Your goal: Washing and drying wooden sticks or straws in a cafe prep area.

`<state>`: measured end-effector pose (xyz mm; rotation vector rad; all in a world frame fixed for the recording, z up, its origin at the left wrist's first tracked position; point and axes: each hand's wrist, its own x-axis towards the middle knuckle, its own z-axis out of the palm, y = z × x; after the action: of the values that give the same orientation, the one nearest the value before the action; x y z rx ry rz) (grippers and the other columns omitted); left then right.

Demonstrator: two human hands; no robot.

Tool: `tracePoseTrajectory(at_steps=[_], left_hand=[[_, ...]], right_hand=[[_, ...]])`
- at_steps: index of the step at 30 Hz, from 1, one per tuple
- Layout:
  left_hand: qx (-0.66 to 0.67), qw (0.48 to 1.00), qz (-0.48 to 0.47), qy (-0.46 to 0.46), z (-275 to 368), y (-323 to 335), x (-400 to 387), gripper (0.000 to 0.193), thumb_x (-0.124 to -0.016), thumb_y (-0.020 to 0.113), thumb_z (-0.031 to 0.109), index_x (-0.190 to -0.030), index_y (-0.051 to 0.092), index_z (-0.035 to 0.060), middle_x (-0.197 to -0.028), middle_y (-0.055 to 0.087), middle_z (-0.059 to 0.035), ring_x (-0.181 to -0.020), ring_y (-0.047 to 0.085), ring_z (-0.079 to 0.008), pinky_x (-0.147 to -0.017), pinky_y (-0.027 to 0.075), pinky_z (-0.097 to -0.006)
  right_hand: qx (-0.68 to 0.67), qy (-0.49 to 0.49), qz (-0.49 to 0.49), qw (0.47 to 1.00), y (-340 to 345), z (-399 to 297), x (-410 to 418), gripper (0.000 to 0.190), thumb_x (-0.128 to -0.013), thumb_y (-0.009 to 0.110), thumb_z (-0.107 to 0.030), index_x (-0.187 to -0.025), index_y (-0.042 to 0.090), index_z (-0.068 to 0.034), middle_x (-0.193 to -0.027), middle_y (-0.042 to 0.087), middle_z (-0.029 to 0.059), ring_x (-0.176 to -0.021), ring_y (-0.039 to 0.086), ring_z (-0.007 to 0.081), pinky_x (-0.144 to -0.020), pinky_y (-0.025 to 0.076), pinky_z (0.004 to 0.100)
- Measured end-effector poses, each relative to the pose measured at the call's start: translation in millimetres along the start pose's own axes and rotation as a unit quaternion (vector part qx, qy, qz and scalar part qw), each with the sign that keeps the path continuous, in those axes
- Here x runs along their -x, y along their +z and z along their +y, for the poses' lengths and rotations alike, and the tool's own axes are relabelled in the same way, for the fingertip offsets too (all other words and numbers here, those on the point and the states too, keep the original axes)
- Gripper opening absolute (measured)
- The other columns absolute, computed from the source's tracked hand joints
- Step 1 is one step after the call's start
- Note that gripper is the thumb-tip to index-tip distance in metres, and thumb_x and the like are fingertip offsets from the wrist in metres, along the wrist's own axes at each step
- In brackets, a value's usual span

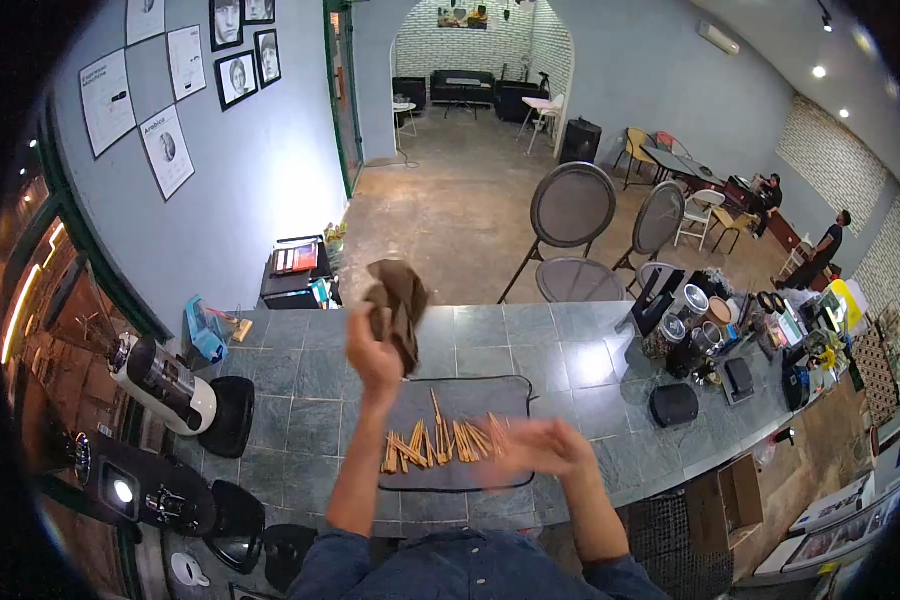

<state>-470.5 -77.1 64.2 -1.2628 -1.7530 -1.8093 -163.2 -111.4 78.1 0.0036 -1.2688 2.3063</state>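
Observation:
My left hand (375, 352) is raised over the counter, gripping a crumpled brown cloth (401, 300) that hangs in folds above the far edge. Below it lies a grey mat (480, 397) with a dark border. Thin wooden sticks (439, 442), several of them, are spread in a loose row across this mat. Over the mat's right side hovers my right hand (540, 450), blurred by motion. Nothing shows in its fingers, which look extended, and part of the sticks' right end is hidden behind it.
Two coffee grinders (169, 386) stand at the left, with a white cup (187, 570) nearby. Glass jars (671, 330) and small gear crowd the counter's right end. Mesh chairs (574, 206) stand beyond the tiled counter (487, 330). Two people (821, 247) are far off at the right.

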Motion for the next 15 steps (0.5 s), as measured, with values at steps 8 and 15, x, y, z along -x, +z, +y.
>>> tracePoseTrajectory(at_steps=[8, 15], left_hand=[[0.442, 0.844, -0.149, -0.263, 107.1, -13.0, 110.0, 0.021, -0.103, 0.055, 0.02, -0.089, 0.056, 0.0039, -0.087, 0.051, 0.0025, -0.079, 0.048, -0.0096, -0.069, 0.042, -0.0274], [0.326, 0.848, -0.417, -0.008, 171.6, -58.3, 123.3, 0.016, -0.088, 0.071, 0.017, -0.09, 0.067, 0.0013, -0.081, 0.067, -0.0123, -0.074, 0.068, -0.0219, -0.064, 0.051, -0.0342]], right_hand=[[-0.208, -0.068, 0.232, 0.948, 10.5, -2.4, -39.3, 0.068, -0.104, 0.036, -0.052, -0.134, 0.05, 0.008, -0.077, 0.07, 0.0216, -0.057, 0.068, 0.0287, -0.056, 0.058, 0.034], [0.046, -0.159, 0.497, 0.852, -30.3, 10.5, -38.7, 0.061, -0.102, 0.046, -0.051, -0.149, 0.038, -0.014, -0.147, 0.042, 0.0126, -0.138, 0.035, 0.0228, -0.116, 0.028, 0.0424]])
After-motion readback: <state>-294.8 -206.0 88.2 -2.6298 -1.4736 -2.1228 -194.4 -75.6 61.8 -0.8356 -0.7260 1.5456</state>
